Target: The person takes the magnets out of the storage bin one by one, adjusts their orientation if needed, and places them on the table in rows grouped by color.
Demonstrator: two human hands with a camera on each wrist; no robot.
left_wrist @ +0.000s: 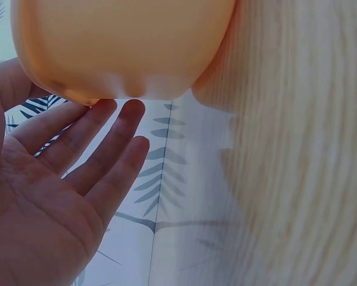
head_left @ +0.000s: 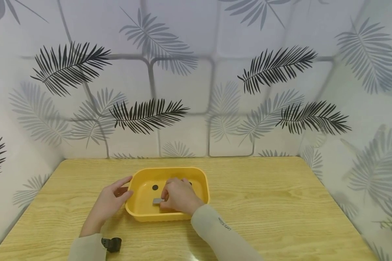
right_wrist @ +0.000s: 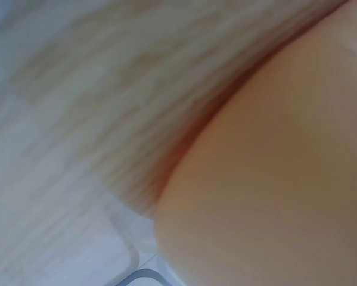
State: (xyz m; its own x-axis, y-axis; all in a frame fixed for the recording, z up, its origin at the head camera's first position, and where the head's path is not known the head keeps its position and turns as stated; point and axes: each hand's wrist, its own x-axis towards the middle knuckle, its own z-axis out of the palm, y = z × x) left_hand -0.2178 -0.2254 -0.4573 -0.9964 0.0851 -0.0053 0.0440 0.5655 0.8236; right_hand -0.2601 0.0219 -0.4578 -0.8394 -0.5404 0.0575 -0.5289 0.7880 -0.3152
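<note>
A yellow plastic tub (head_left: 140, 216) sits on the wooden table. My left hand (head_left: 110, 201) is at its left end, thumb and fingertips right at the rim. In the left wrist view the fingers (left_wrist: 106, 149) reach, fairly straight, to the tub's outer wall (left_wrist: 124, 47). Inside the tub, my right hand (head_left: 180, 195) pinches a small flat grey piece (head_left: 158, 201) low over the floor; the hand hides part of the piece. The right wrist view holds only the tub's outer wall (right_wrist: 267, 179) close up, without the hand.
Two dark round spots show on the tub's floor, one dark spot (head_left: 155, 187) left of the right hand and the other partly behind it. A black strap device (head_left: 112, 244) is on the left wrist. Leaf-patterned curtain (head_left: 183, 83) stands behind the wooden table (head_left: 264, 203).
</note>
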